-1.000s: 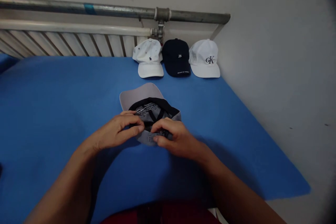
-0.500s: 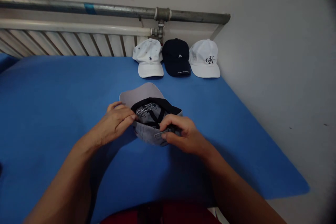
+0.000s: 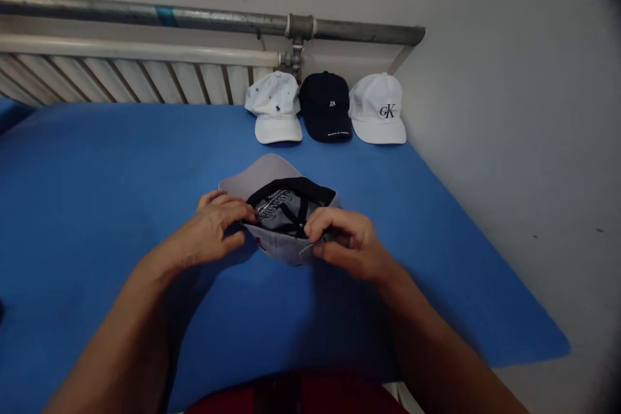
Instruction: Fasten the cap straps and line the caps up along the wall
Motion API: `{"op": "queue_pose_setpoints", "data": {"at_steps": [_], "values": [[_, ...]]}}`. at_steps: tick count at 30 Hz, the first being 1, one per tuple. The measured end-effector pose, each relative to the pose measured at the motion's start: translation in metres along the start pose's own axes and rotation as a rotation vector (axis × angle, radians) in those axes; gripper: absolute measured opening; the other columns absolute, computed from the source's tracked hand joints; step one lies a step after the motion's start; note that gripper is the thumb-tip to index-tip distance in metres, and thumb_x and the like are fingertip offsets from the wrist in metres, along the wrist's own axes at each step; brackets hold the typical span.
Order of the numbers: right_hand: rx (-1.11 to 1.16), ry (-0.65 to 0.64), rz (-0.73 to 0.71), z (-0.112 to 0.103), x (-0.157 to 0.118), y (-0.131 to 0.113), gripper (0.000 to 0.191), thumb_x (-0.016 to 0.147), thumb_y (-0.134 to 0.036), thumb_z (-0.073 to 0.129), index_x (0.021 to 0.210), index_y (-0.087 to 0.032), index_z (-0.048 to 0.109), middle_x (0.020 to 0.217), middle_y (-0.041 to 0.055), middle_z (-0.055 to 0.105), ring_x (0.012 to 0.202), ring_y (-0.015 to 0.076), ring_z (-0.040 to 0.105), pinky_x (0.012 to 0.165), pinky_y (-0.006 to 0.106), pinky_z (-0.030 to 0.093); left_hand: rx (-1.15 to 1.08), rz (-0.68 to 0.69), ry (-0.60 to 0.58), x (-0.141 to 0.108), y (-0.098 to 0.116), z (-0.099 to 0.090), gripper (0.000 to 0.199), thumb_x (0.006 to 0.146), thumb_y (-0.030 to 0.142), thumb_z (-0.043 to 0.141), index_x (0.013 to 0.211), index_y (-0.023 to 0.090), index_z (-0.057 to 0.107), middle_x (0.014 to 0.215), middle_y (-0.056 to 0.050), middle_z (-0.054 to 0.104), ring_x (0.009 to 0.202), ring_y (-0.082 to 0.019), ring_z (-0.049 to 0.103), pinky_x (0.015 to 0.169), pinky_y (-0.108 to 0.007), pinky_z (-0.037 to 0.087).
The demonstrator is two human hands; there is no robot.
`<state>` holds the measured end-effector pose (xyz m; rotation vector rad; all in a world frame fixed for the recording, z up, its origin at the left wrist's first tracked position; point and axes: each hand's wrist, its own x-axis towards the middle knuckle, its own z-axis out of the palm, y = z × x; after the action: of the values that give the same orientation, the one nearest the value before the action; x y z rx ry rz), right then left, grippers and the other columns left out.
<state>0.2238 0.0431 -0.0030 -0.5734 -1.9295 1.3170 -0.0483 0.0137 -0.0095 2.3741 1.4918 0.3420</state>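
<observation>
A grey cap (image 3: 279,246) lies upside down over the blue surface, its black inner band and lining facing up and its brim toward the back left. My left hand (image 3: 216,226) is at the cap's left side, fingertips at the rim beside the brim, thumb below and off the cap. On the right, my right hand (image 3: 344,239) pinches the cap's near right edge between thumb and fingers.
At the back stand a white cap (image 3: 278,110), a black cap (image 3: 326,110) and a white cap with letters (image 3: 379,110) in a row on the blue surface (image 3: 121,162). Behind them are a radiator (image 3: 160,81) and a metal pipe (image 3: 218,18).
My right hand has shifted slightly right along the cap's edge. My left thumb has come away from the rim, and the cap has turned and tilted a little.
</observation>
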Motion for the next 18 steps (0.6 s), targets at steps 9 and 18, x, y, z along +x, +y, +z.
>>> {"op": "queue_pose_setpoints", "data": {"at_steps": [9, 18], "values": [[0.094, 0.039, 0.084, -0.011, 0.000, -0.004, 0.010, 0.070, -0.010, 0.062, 0.073, -0.020, 0.063, 0.075, -0.0010, 0.060, 0.070, 0.0130, 0.054, 0.061, 0.025, 0.041, 0.042, 0.053, 0.154, 0.001, 0.008, -0.004, 0.016, 0.083, 0.020, 0.047, 0.091, 0.020, 0.062, 0.102, -0.005, 0.071, 0.110, -0.024, 0.061, 0.114, -0.052, 0.020], [-0.277, -0.277, -0.218, 0.044, -0.003, 0.002, 0.013, 0.077, -0.007, 0.055, 0.079, -0.018, 0.060, 0.077, 0.0000, 0.064, 0.072, 0.0127, 0.058, 0.072, 0.028, 0.044, 0.108, -0.004, 0.297, 0.004, -0.008, 0.008, 0.019, 0.079, 0.011, 0.047, 0.089, 0.020, 0.061, 0.097, -0.007, 0.074, 0.097, -0.025, 0.065, 0.103, -0.052, 0.034]]}}
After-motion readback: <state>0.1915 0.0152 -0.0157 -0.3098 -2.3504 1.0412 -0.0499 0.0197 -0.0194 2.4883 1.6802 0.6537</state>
